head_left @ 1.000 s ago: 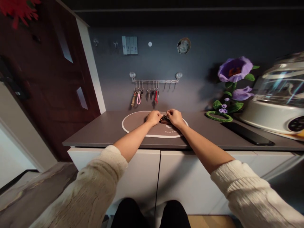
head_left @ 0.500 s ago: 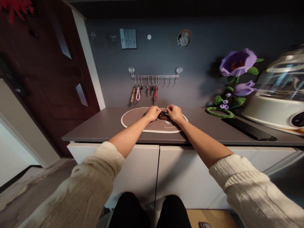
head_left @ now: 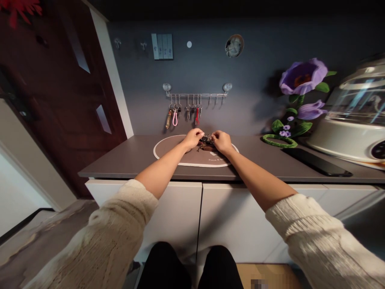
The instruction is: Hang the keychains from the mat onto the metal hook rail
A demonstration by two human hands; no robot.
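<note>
Your left hand [head_left: 193,139] and right hand [head_left: 221,141] at a small dark bunch [head_left: 205,139], each grip's hold unclear, brown item [head_left: 208,148] on oval mat [head_left: 168,149], nearer tabletop's [head_left: 120,158] back edge

On the right side of the counter [head_left: 258,166], an artificial purple flower [head_left: 315,71] stands by a green ring [head_left: 281,145]. A white appliance [head_left: 339,138] with a transparent cover [head_left: 356,100] is positioned at far right. A flat black device [head_left: 317,162] lies nearer than the ring. On the far wall, a square panel [head_left: 163,46] is located left of a white disc [head_left: 189,44]. A dark red door [head_left: 57,116] occupies the left.
</note>
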